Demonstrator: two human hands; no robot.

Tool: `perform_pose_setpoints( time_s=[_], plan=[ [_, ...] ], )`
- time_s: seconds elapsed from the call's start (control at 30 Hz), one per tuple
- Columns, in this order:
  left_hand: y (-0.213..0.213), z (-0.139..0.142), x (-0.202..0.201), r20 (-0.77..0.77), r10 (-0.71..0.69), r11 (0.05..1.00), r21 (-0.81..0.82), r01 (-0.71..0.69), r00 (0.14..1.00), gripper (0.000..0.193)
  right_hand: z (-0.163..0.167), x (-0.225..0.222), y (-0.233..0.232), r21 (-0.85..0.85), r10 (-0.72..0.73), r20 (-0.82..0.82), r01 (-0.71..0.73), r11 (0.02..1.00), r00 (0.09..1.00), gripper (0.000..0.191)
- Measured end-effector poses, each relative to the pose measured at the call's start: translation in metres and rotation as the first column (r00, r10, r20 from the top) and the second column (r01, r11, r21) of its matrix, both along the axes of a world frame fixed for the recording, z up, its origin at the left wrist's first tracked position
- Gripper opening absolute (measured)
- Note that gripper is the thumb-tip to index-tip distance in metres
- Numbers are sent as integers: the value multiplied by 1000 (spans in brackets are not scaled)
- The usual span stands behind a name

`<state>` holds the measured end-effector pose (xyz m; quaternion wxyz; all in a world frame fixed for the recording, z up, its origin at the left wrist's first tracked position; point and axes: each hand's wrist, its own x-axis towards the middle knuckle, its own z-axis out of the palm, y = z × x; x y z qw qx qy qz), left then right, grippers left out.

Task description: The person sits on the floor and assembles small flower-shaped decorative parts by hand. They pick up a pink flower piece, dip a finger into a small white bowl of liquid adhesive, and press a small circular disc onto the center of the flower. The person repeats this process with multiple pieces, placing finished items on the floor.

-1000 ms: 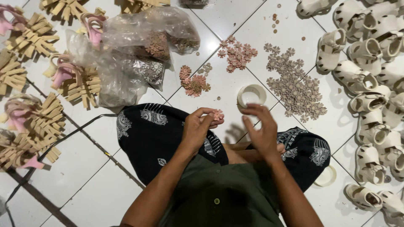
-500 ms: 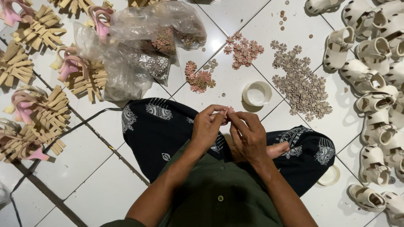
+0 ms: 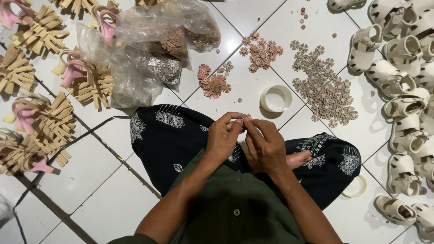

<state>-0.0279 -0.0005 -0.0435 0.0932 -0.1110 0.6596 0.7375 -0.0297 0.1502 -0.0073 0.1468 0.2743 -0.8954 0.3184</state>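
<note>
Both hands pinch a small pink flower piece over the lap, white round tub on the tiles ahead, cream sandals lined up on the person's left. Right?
Wrong side: the head view shows the cream sandals on the person's right. Otherwise correct: left hand and right hand pinch the pink flower piece, white tub ahead.

A single view is given, taken from a camera worn on the head and aimed almost straight down at the lap and the white tiled floor (image 3: 253, 97). The scene is seen from close above: the left hand (image 3: 224, 138) and right hand (image 3: 266, 144) are met at the centre of the frame, with the forearms entering from 6 o'clock. The floor is spread outward toward 12 o'clock, where a small white dish (image 3: 275, 98) is caught, and cream sandals (image 3: 398, 81) are cut off by the edge at 3 o'clock. No second view is supplied, so nothing is shared.
</note>
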Motion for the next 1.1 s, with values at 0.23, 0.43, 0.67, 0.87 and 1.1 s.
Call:
perform_pose_setpoints(
  time_s=[0.23,0.43,0.67,0.87,1.1],
  plan=[
    [-5,-13,-3,96,-5,985,170,-11,995,27,-12,3,5,-243,-41,153,78,967,987,33],
    [-4,-22,-1,106,17,965,257,-44,994,26,-19,12,11,-224,-107,134,136,965,985,29],
    [-7,-25,0,136,17,962,269,-53,991,25,-59,-25,54,81,-314,141,305,949,939,20],
    [-7,-26,2,137,8,959,281,-46,991,26,-103,-63,84,376,-275,159,200,905,948,28],
    [-11,-23,2,153,16,970,238,-53,988,25,-123,-66,90,398,-266,228,159,903,937,23]
  ],
)
